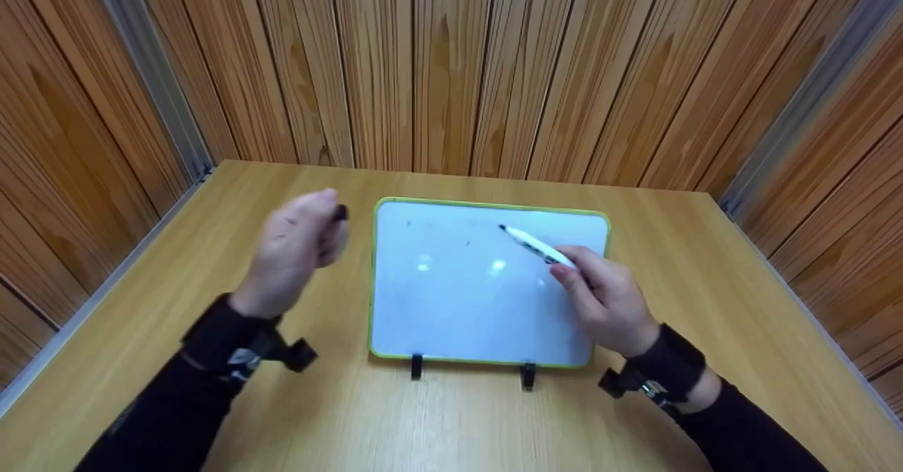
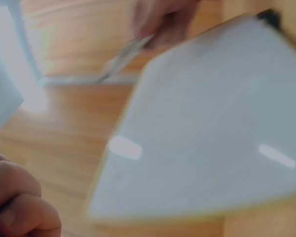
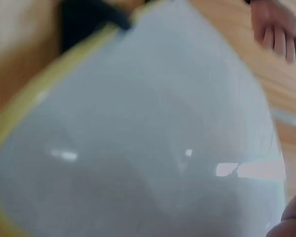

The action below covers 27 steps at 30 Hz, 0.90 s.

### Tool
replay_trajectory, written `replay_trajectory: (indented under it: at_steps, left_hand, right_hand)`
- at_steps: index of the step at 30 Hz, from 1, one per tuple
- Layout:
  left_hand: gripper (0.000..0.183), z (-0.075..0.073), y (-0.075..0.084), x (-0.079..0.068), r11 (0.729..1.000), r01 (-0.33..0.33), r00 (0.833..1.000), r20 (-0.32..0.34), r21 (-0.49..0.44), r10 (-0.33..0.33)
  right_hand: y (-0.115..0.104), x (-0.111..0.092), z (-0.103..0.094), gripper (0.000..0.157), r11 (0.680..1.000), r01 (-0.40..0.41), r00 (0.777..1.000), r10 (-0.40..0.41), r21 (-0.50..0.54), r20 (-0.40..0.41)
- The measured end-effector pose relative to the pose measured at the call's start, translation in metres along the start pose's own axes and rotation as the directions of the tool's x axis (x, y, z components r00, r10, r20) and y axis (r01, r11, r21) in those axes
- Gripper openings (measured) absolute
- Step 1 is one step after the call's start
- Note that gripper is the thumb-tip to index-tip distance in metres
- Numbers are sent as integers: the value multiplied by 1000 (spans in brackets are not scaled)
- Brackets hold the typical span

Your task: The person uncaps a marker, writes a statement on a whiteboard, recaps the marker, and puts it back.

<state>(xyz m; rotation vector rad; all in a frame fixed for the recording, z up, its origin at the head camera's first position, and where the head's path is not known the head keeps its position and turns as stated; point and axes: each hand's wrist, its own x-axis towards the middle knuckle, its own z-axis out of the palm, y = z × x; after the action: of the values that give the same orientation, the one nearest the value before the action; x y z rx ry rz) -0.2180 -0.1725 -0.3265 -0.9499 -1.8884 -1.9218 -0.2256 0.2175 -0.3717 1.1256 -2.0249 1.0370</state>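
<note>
A small whiteboard (image 1: 451, 310) with a yellow-green rim stands on the table, its lower edge in two black feet (image 1: 416, 366). Over its upper right part, my right hand (image 1: 615, 303) pinches a white marker (image 1: 536, 247) between thumb and fingers. The marker's uncapped black tip points up and left; whether it touches the board cannot be told. Left of the board, my left hand (image 1: 293, 250) is curled around a small black piece (image 1: 341, 212) that looks like the marker's cap, mostly hidden by the fingers. Curled left fingers (image 2: 22, 207) also show in the left wrist view.
The light wooden table (image 1: 451, 422) reaches wood-plank walls (image 1: 444, 70) at the back and both sides. A few tiny dark marks and bright light reflections show on the board. Black camera straps (image 1: 229, 331) sit on both wrists.
</note>
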Motion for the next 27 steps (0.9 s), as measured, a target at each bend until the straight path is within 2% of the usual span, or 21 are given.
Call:
replay_trajectory:
  at_steps: [2,4,8,13,19,21,23,27]
  left_hand:
    - [51,-13,3,1,999,23,999,-34,-43,-25]
    - [51,-19,2,1,998,61,998,-14,-34,-62]
    - [51,-21,-4,1,992,123,992,10,20,-123]
    - [48,-28,-8,1,987,155,988,-32,47,-153]
    - [45,-44,-19,2,978,201,978,-58,61,-198]
    - [43,-50,-24,2,966,247,968,-69,73,-242]
    - [39,-56,-29,2,946,312,949,-82,88,-305]
    - [31,-66,-37,0,885,443,896,-102,142,-432]
  right_hand:
    - [2,-2,-5,32,998,-66,998,66,-1,2]
    - [2,-3,-6,31,997,-72,997,72,-4,24]
    - [1,-3,-4,32,998,-54,998,54,-16,27]
    - [0,-2,-5,29,996,-85,996,85,-15,-5]
    - [0,-3,-6,24,993,-114,993,114,-15,-2]
    - [-1,-3,-6,24,994,-112,994,112,-15,-6]
    - [0,-2,-5,24,994,-105,994,105,-21,-12]
    - [0,-2,-2,25,996,-83,996,83,-32,-13]
